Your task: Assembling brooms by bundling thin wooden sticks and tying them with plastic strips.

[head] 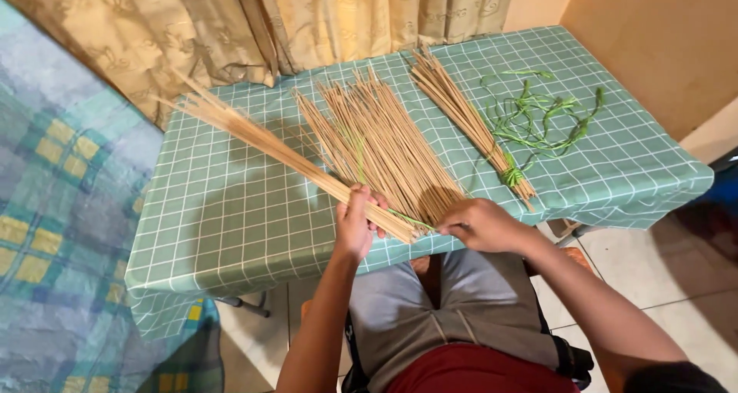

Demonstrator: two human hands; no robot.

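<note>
Left hand point(355, 222) fisted round stick bundle point(284, 151) at near table edge point(231, 270); right hand point(480, 225) pinching green strip point(411, 221) beside bundle. Best keep sticks tight & strip taut.

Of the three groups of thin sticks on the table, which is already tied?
The right-hand bundle, bound near its lower end with a green strip. The middle pile lies loose; the left bundle is hand-held.

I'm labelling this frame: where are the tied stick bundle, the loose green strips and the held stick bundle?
Tied bundle of thin tan sticks point(469, 120), head view, mid-length.
Loose green strips point(538, 120), head view, tangle's middle.
Held bundle of tan sticks point(269, 143), head view, mid-length.
</note>
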